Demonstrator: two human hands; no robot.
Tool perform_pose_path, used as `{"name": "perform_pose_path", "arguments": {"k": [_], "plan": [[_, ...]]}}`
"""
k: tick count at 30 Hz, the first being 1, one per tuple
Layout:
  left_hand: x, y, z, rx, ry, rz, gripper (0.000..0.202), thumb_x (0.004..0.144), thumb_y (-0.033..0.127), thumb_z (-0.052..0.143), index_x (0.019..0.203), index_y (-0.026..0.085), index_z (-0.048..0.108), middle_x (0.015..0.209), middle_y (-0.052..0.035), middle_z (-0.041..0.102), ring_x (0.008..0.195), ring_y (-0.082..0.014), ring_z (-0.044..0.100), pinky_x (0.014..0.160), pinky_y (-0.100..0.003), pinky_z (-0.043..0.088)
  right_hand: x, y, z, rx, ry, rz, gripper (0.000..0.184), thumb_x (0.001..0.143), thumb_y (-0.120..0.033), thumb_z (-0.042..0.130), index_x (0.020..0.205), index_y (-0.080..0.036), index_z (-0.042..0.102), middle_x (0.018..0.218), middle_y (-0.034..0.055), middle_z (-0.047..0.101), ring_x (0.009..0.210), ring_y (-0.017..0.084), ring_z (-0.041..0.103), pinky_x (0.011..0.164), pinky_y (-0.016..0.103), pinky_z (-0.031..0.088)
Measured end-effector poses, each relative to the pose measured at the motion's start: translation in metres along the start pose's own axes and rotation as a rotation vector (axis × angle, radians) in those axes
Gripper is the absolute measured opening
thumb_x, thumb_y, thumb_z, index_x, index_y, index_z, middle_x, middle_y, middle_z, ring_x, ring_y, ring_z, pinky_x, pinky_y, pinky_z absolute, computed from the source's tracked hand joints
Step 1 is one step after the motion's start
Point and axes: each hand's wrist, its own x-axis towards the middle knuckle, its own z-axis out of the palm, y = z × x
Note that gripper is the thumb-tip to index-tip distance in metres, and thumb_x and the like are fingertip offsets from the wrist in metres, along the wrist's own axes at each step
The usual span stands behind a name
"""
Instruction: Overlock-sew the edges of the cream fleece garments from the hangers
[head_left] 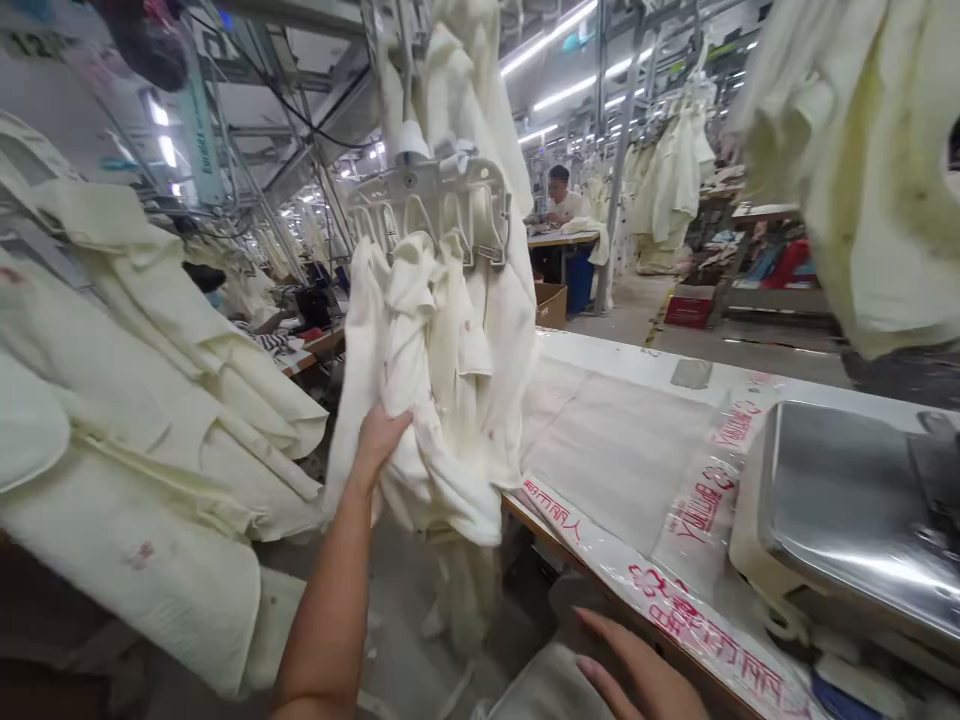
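Observation:
Cream-white garment pieces (442, 400) hang in front of me, held by the clips of a grey hanger (442, 195). My left hand (381, 440) reaches up and is closed round the edge of one fabric piece, its fingertips partly hidden by the cloth. At the bottom of the view my right hand (634, 665) is low, below the table edge, with fingers stretched out and nothing visible in them. A pale grey cloth (551, 690) lies just left of it; I cannot tell whether they touch.
On the right, a white table (570, 350) carries plastic sheeting with red print (705, 500) and a scale with a metal pan (862, 500). More cream garments hang at left (150, 400) and upper right (862, 180). A person (562, 200) sits at a workstation behind.

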Motion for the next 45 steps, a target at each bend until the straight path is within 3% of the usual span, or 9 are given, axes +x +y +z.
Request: {"name": "perform_pose_path", "arguments": {"k": [8, 13, 17, 23, 28, 33, 36, 41, 45], "plan": [[-0.052, 0.023, -0.024, -0.06, -0.063, -0.035, 0.047, 0.074, 0.041, 0.057, 0.111, 0.013, 0.054, 0.109, -0.0147, 0.064, 0.1, -0.029, 0.061, 0.083, -0.04, 0.05, 0.063, -0.033, 0.088, 0.537, 0.328, 0.12, 0.038, 0.074, -0.03, 0.058, 0.108, -0.013, 0.06, 0.109, 0.0136, 0.064, 0.102, 0.028, 0.06, 0.086, 0.042, 0.049], [-0.094, 0.078, -0.039, 0.106, 0.206, 0.438, 0.097, 0.067, 0.047, 0.065, 0.142, 0.011, 0.014, 0.145, -0.0216, 0.024, 0.134, -0.0354, 0.023, 0.107, -0.051, 0.025, 0.05, -0.084, -0.003, 0.484, 0.369, 0.013, 0.016, 0.079, -0.021, 0.051, 0.085, -0.017, 0.066, 0.083, 0.0042, 0.068, 0.07, 0.018, 0.061, 0.062, 0.023, 0.05], [-0.127, 0.165, -0.023, 0.089, -0.606, 1.165, 0.053, 0.073, 0.031, 0.058, 0.124, 0.025, 0.046, 0.116, -0.0069, 0.059, 0.106, -0.0232, 0.056, 0.09, -0.033, 0.044, 0.035, -0.114, -0.082, 0.332, 0.546, -0.119, 0.017, 0.08, -0.022, 0.058, 0.097, -0.021, 0.061, 0.089, 0.0023, 0.065, 0.075, 0.016, 0.061, 0.065, 0.021, 0.049], [-0.104, 0.256, -0.015, -0.14, -0.391, 1.112, 0.012, 0.077, 0.022, 0.049, 0.085, 0.018, 0.057, 0.071, 0.0028, 0.059, 0.067, -0.013, 0.056, 0.063, -0.021, 0.04, 0.011, -0.069, -0.086, 0.027, 0.297, -0.068, 0.03, 0.083, -0.031, 0.058, 0.111, -0.022, 0.055, 0.105, 0.0065, 0.062, 0.094, 0.021, 0.059, 0.079, 0.03, 0.049], [-0.089, 0.262, 0.0, 0.192, -0.222, 1.216, 0.014, 0.075, 0.02, 0.047, 0.08, 0.018, 0.06, 0.093, -0.0044, 0.059, 0.09, -0.0224, 0.054, 0.081, -0.032, 0.041, -0.037, -0.047, -0.089, -0.025, 0.278, 0.221, 0.021, 0.09, -0.033, 0.044, 0.081, -0.021, 0.059, 0.073, 0.001, 0.062, 0.068, 0.017, 0.057, 0.061, 0.023, 0.044], [-0.067, 0.265, 0.049, 0.06, -0.607, 1.01, 0.021, 0.076, 0.021, 0.038, 0.082, 0.02, 0.058, 0.084, -0.0016, 0.061, 0.081, -0.0198, 0.058, 0.076, -0.032, 0.044, -0.078, -0.066, -0.171, 0.362, 0.008, 0.438, 0.03, 0.075, -0.039, 0.065, 0.097, -0.022, 0.056, 0.071, -0.0023, 0.055, 0.062, 0.012, 0.048, 0.052, 0.017, 0.035], [-0.061, 0.282, 0.083, -0.124, -0.513, 0.922, 0.025, 0.078, 0.023, 0.04, 0.097, 0.019, 0.056, 0.098, -0.0042, 0.062, 0.092, -0.0226, 0.057, 0.083, -0.037, 0.044, -0.072, -0.074, -0.209, 0.445, 0.058, 0.394, 0.034, 0.082, -0.045, 0.055, 0.105, -0.02, 0.054, 0.081, 0.0, 0.054, 0.062, 0.011, 0.047, 0.053, 0.018, 0.035], [-0.144, 0.284, 0.126, -0.274, -0.529, 1.218, 0.04, 0.082, 0.026, 0.051, 0.12, 0.016, 0.044, 0.122, -0.0105, 0.052, 0.114, -0.0232, 0.046, 0.098, -0.039, 0.037, -0.037, -0.06, -0.204, -0.278, 0.61, 0.453, 0.024, 0.089, -0.041, 0.045, 0.089, -0.02, 0.057, 0.082, 0.0038, 0.061, 0.075, 0.02, 0.056, 0.065, 0.027, 0.037], [-0.215, 0.265, 0.144, -0.173, -0.575, 1.328, 0.019, 0.089, 0.031, 0.044, 0.1, 0.018, 0.052, 0.098, -0.0062, 0.058, 0.094, -0.0225, 0.05, 0.083, -0.039, 0.041, -0.032, -0.047, -0.196, -0.374, 0.637, 0.395, 0.02, 0.091, -0.034, 0.043, 0.091, -0.02, 0.058, 0.089, 0.0037, 0.061, 0.082, 0.019, 0.057, 0.07, 0.027, 0.038]]}}
